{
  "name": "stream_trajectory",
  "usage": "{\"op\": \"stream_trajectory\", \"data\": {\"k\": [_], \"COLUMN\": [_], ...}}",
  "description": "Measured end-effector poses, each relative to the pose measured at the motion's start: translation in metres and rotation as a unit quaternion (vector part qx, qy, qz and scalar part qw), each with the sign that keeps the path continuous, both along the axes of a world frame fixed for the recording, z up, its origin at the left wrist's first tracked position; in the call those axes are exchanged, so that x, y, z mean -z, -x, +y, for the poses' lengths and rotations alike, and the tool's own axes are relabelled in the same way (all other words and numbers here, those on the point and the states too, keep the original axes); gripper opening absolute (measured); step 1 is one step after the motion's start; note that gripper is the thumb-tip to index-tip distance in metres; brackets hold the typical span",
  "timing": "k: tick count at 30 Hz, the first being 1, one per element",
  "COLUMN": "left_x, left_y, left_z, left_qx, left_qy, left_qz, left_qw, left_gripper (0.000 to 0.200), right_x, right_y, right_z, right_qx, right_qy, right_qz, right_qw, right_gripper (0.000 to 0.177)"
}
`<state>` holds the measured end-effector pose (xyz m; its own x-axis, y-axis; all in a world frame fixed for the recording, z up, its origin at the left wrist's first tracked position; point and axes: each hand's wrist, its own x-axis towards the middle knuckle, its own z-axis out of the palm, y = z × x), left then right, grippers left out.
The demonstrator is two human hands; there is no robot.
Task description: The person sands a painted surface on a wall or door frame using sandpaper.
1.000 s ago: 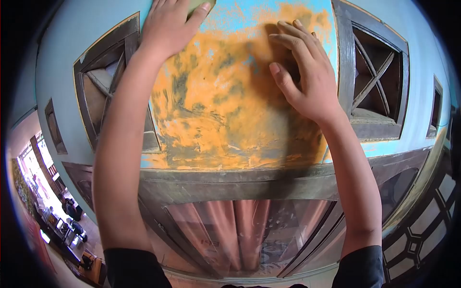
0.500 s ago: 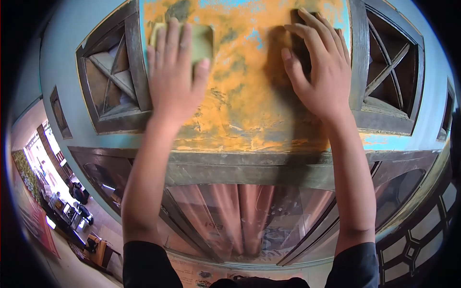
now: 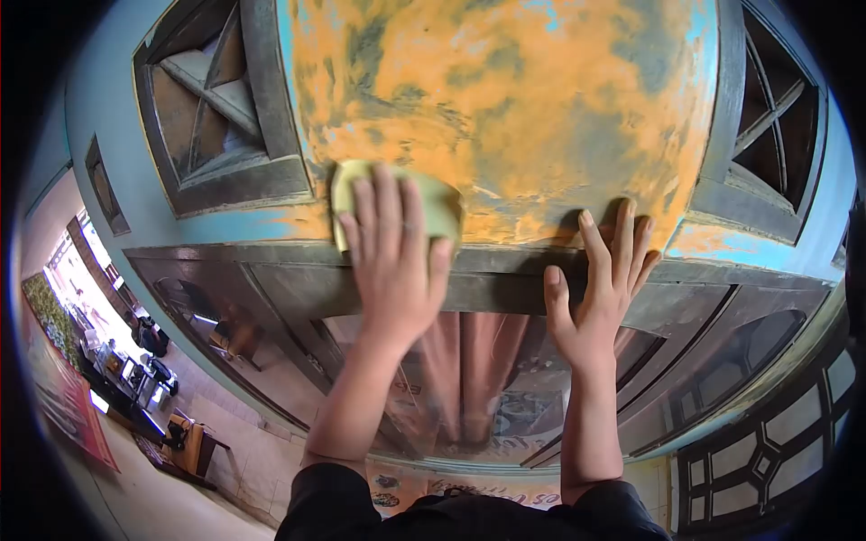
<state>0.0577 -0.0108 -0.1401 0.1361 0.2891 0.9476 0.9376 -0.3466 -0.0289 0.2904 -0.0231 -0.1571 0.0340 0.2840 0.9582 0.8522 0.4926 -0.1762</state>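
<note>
The left hand (image 3: 392,257) lies flat, fingers extended, over the yellow-green sheet (image 3: 442,206), pressing it against the lower-left orange patch (image 3: 532,99). The right hand (image 3: 600,302), fingers spread, holds nothing, near the patch's lower right.

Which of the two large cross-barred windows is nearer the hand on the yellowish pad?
The left window, just beyond the left hand and its yellowish pad; the right window is farther, past the right hand.

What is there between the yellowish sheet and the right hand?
In the head view, only the orange-patched wall and dark wooden beam show between the sheet and right hand.
</note>
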Motion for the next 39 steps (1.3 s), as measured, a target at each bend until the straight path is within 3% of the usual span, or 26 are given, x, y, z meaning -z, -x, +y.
{"op": "stream_trajectory", "data": {"k": [3, 5, 9, 11, 16, 20, 23, 27, 31, 36, 39], "left_x": [0.008, -0.010, 0.014, 0.040, 0.012, 0.032, 0.036, 0.009, 0.036, 0.018, 0.043], "left_y": [0.018, 0.040, 0.080, 0.088, 0.138, 0.136, 0.162, 0.205, 0.193, 0.215, 0.207], "left_z": [-0.001, -0.008, -0.014, -0.018, -0.010, -0.015, -0.010, -0.013, -0.018, -0.011, -0.004], "left_qx": [0.003, 0.005, 0.008, -0.002, -0.038, -0.026, -0.074, -0.039, -0.032, 0.016, 0.008], "left_qy": [0.019, 0.003, 0.023, 0.048, 0.004, 0.028, 0.023, 0.011, 0.037, -0.007, -0.015], "left_qz": [0.016, -0.040, -0.053, -0.030, -0.078, -0.077, -0.016, -0.106, -0.096, -0.114, -0.096], "left_qw": [1.000, 0.999, 0.998, 0.998, 0.996, 0.996, 0.997, 0.994, 0.994, 0.993, 0.995], "left_gripper": [0.066, 0.066, 0.077, 0.093, 0.104, 0.106, 0.106, 0.095, 0.087, 0.070, 0.067], "right_x": [0.004, 0.005, 0.013, 0.018, 0.020, 0.026, 0.027, 0.028, 0.029, 0.029, 0.033], "right_y": [0.002, 0.001, 0.002, 0.007, 0.014, 0.017, 0.019, 0.024, 0.030, 0.036, 0.038], "right_z": [0.001, 0.001, 0.004, 0.006, 0.009, 0.018, 0.022, 0.024, 0.029, 0.031, 0.034], "right_qx": [0.005, 0.017, 0.035, 0.041, 0.045, 0.065, 0.079, 0.091, 0.112, 0.130, 0.123], "right_qy": [-0.005, -0.002, -0.001, -0.010, -0.024, -0.045, -0.058, -0.064, -0.078, -0.087, -0.096], "right_qz": [-0.003, -0.017, -0.016, -0.007, 0.011, 0.018, 0.019, 0.026, 0.034, 0.038, 0.042], "right_qw": [1.000, 1.000, 0.999, 0.999, 0.999, 0.997, 0.995, 0.993, 0.990, 0.987, 0.987], "right_gripper": [0.057, 0.058, 0.060, 0.062, 0.063, 0.064, 0.065, 0.071, 0.077, 0.076, 0.076]}}
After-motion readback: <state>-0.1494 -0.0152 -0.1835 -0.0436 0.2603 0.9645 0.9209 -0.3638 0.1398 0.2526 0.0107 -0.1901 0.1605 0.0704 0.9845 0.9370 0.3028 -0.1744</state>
